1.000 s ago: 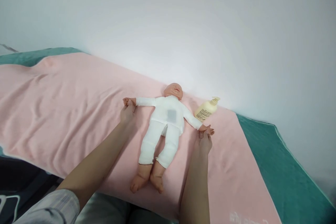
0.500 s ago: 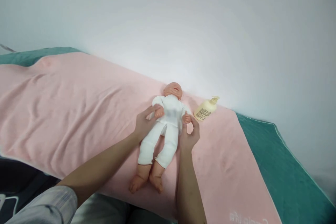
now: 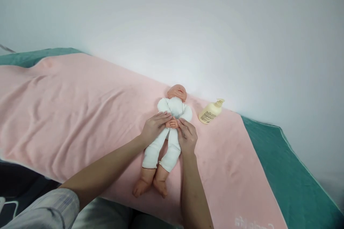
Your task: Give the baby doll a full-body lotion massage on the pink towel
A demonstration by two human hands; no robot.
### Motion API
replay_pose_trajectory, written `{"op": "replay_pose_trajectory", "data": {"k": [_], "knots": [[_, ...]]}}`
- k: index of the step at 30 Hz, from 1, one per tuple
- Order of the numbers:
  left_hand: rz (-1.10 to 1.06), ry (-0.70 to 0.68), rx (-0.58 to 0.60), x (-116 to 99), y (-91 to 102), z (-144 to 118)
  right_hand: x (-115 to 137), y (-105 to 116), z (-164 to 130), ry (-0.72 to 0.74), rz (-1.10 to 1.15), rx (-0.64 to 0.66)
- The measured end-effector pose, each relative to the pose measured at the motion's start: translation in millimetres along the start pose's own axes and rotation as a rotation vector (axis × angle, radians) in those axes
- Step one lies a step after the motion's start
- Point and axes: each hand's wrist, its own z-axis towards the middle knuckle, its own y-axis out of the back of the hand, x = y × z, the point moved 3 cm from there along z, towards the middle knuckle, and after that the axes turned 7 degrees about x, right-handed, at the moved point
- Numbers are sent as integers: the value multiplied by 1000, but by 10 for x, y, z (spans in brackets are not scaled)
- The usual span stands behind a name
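Head view: left hand (image 3: 154, 128), right hand (image 3: 187, 136) grasping doll (image 3: 168, 132) hands together over belly.

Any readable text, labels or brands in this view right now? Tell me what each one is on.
None can be read.
Pump bottle: dark print on its label, too small to read.
Pink towel: pale embroidered lettering at the bottom edge, upside down and cut off, not legible.
Doll, held at its middle by the left hand and right hand: no text visible.
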Motion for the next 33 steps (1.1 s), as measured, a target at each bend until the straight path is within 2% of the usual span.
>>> {"op": "replay_pose_trajectory", "data": {"k": [4,7,10,13,16,18,21,24,29,33], "knots": [[-173,147,1,1,18,1,-36,9,-37,-90,44,-69],[-354,338,-90,17,83,-1,-69,53,-50,-311,131,-186],[-517,546,-262,45,195,-2,-158,138,-90,-595,276,-397],[-676,641,-499,110,321,-12,-363,215,-201,-784,347,-565],[-752,706,-715,284,402,-76,-685,226,-414,-1023,352,-605],[-816,788,-804,458,410,-145,-875,204,-548,-1114,371,-599],[-948,862,-841,692,382,-219,-1024,168,-658,-1144,407,-600],[-961,857,-825,762,368,-233,-1009,152,-650,-1124,434,-627],[-812,743,-825,540,397,-113,-784,189,-427,-1031,423,-688],[-697,630,-756,410,426,134,-553,225,-77,-787,346,-578]]}}
